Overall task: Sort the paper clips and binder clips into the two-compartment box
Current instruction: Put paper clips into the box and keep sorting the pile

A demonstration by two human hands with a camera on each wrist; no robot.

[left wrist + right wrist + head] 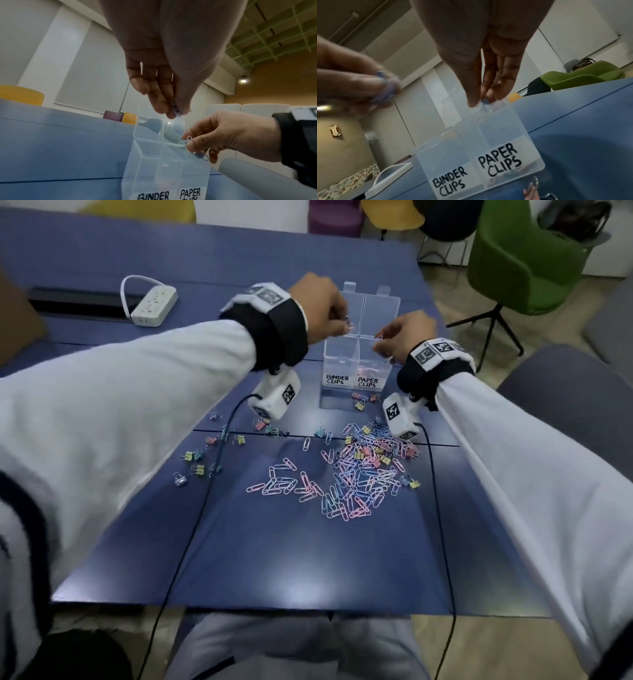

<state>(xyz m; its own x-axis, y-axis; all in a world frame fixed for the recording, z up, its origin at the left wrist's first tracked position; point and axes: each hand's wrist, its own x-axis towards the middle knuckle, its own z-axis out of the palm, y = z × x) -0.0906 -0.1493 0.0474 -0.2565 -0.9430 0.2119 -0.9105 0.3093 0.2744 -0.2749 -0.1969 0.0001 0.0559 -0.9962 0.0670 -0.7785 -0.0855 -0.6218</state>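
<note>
- Left hand (320,306) raised over the box (359,364), back up, fingers curled downward, tips pinching blue paper clips (176,113) above the open top.
- Box: clear, lid open, upright on the bench (308,559); labels read BINDER CLIPS on its left half, PAPER CLIPS on its right. A few clips lie in the right half.
- Right hand (406,338) at the box's right rim, fingers curled, pinching paper clips.
- Loose clips (356,474) scattered on the bench in front of the box.
</note>
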